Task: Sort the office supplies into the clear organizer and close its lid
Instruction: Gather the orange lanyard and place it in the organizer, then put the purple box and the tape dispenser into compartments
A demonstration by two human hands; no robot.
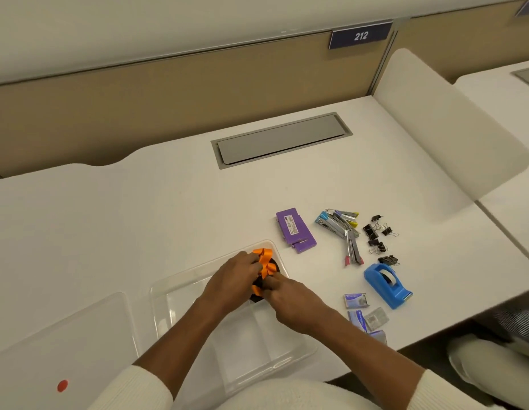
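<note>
The clear organizer (174, 303) lies open on the white desk in front of me. Both hands meet over its far right compartment. My left hand (233, 279) and my right hand (289, 300) both grip an orange ribbon (266, 261) wound on a black spool, which sits in that compartment. The clear lid (65, 344), marked with a red dot, rests on the desk to the left. To the right lie a purple case (295, 230), several staplers (343, 229), black binder clips (378, 238), a blue tape dispenser (386, 284) and staple boxes (365, 315).
A grey cable hatch (281, 139) is set into the desk behind the supplies. A tan partition (168, 93) with a "212" plate runs along the back, and a white divider (452, 122) stands at the right. The desk's front edge is close to the staple boxes.
</note>
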